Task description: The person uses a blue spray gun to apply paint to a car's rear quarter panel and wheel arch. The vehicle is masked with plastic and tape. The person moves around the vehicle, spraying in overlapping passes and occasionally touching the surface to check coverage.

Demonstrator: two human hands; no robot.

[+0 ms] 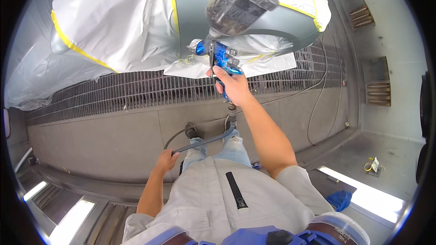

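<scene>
My right hand [234,86] is wrapped round the grip of a blue spray gun [220,54], its fingers at the trigger. A dark, paint-stained cup [240,7] sits tilted on top of the gun. From the bottom of the grip an air hose [206,140] runs down and across to the left. My left hand [166,159] is closed on that hose, near my waist. Beyond the gun stands a grey car body panel [193,18], framed by white masking sheet [122,22] and yellow tape [173,0].
Floor grating [136,91] runs below the car. A thin hose [313,113] loops over the floor at the right. Vents [378,93] line the right wall, and a roll of tape [368,167] hangs there. Part of a respirator [268,236] shows at the lower edge.
</scene>
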